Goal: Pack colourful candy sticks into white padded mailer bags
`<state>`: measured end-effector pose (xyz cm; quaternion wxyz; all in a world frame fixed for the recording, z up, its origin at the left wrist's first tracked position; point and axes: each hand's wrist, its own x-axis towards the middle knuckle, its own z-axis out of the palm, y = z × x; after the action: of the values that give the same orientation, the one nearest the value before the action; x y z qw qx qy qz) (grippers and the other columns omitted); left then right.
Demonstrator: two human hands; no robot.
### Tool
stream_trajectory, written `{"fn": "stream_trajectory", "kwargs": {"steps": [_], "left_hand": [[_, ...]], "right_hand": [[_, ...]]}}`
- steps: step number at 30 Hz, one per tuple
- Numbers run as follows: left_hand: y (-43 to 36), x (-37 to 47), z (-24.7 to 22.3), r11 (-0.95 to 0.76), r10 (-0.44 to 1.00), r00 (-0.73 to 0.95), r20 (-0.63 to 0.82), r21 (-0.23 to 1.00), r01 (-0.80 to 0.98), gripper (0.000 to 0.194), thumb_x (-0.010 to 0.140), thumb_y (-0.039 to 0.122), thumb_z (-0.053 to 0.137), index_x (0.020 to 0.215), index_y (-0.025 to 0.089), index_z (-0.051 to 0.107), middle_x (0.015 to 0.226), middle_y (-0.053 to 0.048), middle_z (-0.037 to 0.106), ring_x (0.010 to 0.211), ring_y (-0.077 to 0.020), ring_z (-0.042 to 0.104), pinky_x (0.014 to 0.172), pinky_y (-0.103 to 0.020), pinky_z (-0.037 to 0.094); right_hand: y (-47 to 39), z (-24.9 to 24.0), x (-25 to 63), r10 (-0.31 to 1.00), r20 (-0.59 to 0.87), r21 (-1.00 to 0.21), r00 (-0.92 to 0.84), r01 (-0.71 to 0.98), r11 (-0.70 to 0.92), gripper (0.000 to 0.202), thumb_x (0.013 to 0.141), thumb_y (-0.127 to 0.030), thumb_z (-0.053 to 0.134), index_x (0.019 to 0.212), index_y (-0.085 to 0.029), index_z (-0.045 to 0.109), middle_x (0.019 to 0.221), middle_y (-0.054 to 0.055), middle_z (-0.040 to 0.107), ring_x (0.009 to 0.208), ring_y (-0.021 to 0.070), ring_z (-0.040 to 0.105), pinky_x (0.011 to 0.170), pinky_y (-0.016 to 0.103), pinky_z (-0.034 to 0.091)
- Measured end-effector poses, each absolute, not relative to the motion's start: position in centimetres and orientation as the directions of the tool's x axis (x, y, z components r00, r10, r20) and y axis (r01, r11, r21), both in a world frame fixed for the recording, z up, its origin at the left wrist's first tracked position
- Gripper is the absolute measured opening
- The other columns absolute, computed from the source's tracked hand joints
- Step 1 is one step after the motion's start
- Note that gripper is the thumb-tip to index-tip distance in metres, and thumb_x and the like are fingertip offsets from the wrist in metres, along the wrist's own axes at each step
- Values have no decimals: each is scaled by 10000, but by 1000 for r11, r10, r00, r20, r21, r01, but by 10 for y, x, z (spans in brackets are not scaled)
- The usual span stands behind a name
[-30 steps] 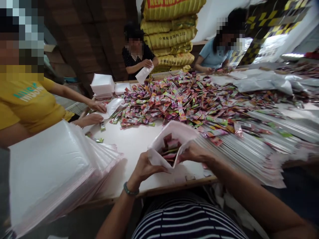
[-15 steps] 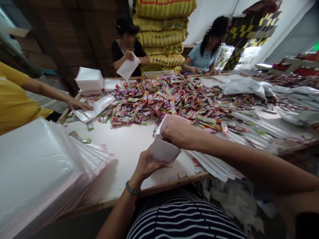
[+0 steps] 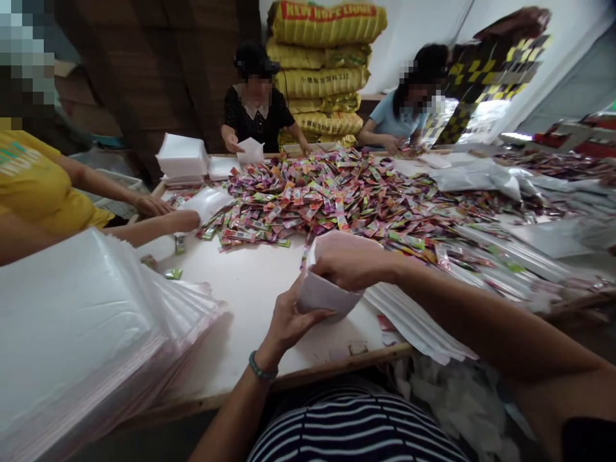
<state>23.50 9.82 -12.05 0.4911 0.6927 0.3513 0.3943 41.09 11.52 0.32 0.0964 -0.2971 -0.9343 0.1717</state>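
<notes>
My left hand (image 3: 287,319) is closed round the lower left side of a white bag (image 3: 327,296), with the thumb lying across its front. The bag is tilted, and its mouth gapes upward. My right hand (image 3: 349,266) reaches into that mouth from the right. Its fingers are hidden inside, so whether they hold anything does not show. Just beyond the bag lies a large heap of small colourful sachets (image 3: 308,199). A fan of flat white bags (image 3: 418,324) rests on the table close by my right forearm.
A tall stack of white bags (image 3: 72,295) fills the near left. Across the table (image 3: 226,276) sit two people; another in yellow (image 3: 33,179) reaches in from the left. Filled silvery bags (image 3: 476,178) lie at the right. Yellow sacks (image 3: 322,83) are piled behind.
My right hand has gone slightly deeper into the bag, whose mouth looks wider. The person in yellow now has a second arm over the table. The person opposite has lowered a white sheet or bag.
</notes>
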Motion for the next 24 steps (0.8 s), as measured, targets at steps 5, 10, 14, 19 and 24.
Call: {"fn": "stream_trajectory", "kwargs": {"steps": [5, 10, 14, 19, 24], "left_hand": [[105, 237, -108, -303, 896, 366, 250, 949, 94, 639, 613, 466, 824, 1133, 126, 672, 931, -75, 730, 829, -214, 635, 694, -267, 517], [109, 245, -95, -301, 887, 382, 258, 952, 57, 340, 686, 454, 762, 778, 131, 713, 668, -12, 665, 608, -139, 539, 552, -230, 442], [95, 241, -67, -228, 951, 220, 219, 973, 19, 341, 757, 472, 702, 686, 139, 702, 610, 5, 634, 572, -122, 509, 530, -228, 409], [84, 241, -69, -19, 983, 177, 48, 987, -158, 440, 700, 531, 746, 881, 131, 720, 768, -29, 704, 701, -154, 591, 643, -253, 469], [98, 255, -136, 176, 981, 132, -145, 945, -275, 454, 585, 502, 814, 820, 134, 691, 729, -13, 685, 698, -143, 581, 687, -256, 461]], "right_hand": [[76, 22, 464, 805, 580, -666, -124, 498, 556, 397, 832, -294, 683, 1219, -237, 611, 970, 22, 686, 848, 142, 647, 757, 262, 507], [73, -58, 476, 954, 294, -933, -50, 200, 298, 620, 544, -510, 859, 1058, -208, 687, 998, 59, 709, 873, 214, 655, 757, 336, 533], [69, -79, 444, 950, 222, -974, 219, 16, 224, 445, 672, -594, 733, 808, -171, 705, 809, 48, 709, 744, 187, 625, 715, 333, 522], [56, -74, 435, 881, 290, -942, 373, 276, 193, 465, 806, -608, 578, 648, -171, 600, 588, -10, 553, 533, 117, 451, 503, 249, 381], [63, -141, 442, 862, 278, -782, 423, 621, -53, 356, 828, -468, 555, 604, -192, 550, 562, 23, 533, 566, 169, 488, 570, 311, 431]]}}
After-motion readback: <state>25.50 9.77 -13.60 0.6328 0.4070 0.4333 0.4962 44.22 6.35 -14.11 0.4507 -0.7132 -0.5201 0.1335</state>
